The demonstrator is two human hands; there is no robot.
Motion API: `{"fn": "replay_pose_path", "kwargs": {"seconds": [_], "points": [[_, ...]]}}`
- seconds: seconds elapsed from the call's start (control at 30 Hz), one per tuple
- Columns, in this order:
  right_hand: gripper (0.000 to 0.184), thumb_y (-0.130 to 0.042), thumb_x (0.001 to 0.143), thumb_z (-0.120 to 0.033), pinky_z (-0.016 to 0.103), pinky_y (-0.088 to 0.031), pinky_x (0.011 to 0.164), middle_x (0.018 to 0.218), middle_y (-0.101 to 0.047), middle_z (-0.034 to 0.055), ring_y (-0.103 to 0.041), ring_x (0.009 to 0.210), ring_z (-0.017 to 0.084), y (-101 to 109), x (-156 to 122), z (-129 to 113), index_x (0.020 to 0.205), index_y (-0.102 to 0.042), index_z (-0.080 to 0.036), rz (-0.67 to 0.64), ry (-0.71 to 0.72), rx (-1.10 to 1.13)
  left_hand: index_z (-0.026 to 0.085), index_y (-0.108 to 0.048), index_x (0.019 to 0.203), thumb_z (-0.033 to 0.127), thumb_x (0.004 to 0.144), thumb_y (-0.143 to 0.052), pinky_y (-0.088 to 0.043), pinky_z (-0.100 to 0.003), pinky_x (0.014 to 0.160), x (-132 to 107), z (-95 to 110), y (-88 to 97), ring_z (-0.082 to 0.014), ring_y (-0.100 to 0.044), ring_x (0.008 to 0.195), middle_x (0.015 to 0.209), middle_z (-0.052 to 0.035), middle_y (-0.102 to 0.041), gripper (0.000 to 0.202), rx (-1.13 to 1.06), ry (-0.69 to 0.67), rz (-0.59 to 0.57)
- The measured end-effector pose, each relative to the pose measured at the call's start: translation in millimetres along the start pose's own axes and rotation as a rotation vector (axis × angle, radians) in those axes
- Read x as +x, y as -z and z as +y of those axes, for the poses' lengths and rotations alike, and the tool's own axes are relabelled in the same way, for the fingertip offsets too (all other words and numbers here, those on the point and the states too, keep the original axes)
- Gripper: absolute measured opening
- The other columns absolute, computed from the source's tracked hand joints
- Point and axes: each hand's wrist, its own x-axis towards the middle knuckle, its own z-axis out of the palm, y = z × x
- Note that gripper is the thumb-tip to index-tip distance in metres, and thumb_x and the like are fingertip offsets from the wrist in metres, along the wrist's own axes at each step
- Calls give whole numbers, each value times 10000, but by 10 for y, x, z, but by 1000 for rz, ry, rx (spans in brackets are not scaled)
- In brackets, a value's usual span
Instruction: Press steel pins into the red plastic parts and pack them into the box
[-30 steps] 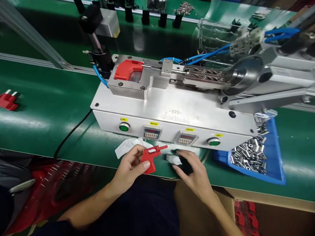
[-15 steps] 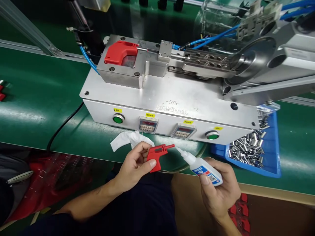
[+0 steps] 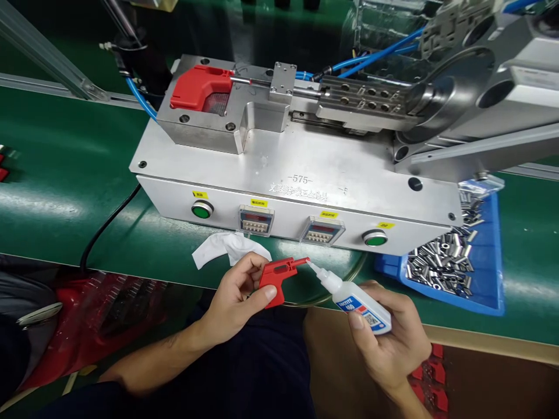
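Between the thumb and fingers of my left hand is a red plastic gun-shaped part, its thin stem pointing right. My right hand is closed around a white glue bottle with a blue Loctite label. The bottle tilts up to the left, and its narrow nozzle tip is at the end of the red stem, seemingly touching it. Behind my hands stands a metal press fixture. Another red part lies in its block, with a metal rod against its right end.
A white cloth lies before the fixture. At right, a blue bin holds many small metal sleeves. Green buttons line the fixture's front. Below right are several red parts. A black cable runs at left.
The glue bottle has shifted slightly left, bringing its nozzle to the tip of the red stem. My left hand has barely moved. The camera view has shifted a little.
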Motion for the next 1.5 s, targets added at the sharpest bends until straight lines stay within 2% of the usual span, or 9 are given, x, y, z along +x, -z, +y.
{"fn": "replay_pose_path", "kwargs": {"seconds": [0.3,0.67,0.83,1.27,1.5], "points": [[162,-717,921,-193,282,-445,494,710,-651,-16,-555,545,150,27,-22,14,1074,-678,-230,2,-10,-34,205,-625,967,311,956,-744,-448,-176,653,-4,-35,-3,-111,-523,701,816,19,-582,160,12,-6,-2],[115,-680,952,-215,270,-461,499,768,-653,-1,-577,573,150,27,-38,4,1060,-642,-226,-18,-43,-91,207,-621,968,302,955,-742,-446,-170,660,-6,-22,21,-106,-524,710,832,22,-581,154,26,0,6],[111,-679,954,-222,270,-452,496,719,-631,-20,-571,562,151,38,-29,7,1059,-646,-236,-30,-33,-86,209,-624,968,320,951,-753,-435,-175,642,-6,-22,10,-107,-506,694,819,24,-575,171,1,5,2],[127,-687,944,-197,268,-470,510,753,-662,-15,-593,580,153,33,-14,-26,1056,-643,-237,-21,-25,-83,196,-621,958,379,954,-752,-429,-204,646,-4,-21,24,-119,-499,698,827,14,-560,226,41,13,4],[100,-679,966,-239,296,-472,495,725,-652,-6,-587,559,171,29,-17,-48,1060,-648,-251,-34,-52,-92,188,-620,959,423,942,-760,-437,-222,646,0,-9,12,-129,-510,699,831,4,-572,274,48,34,20]]}}
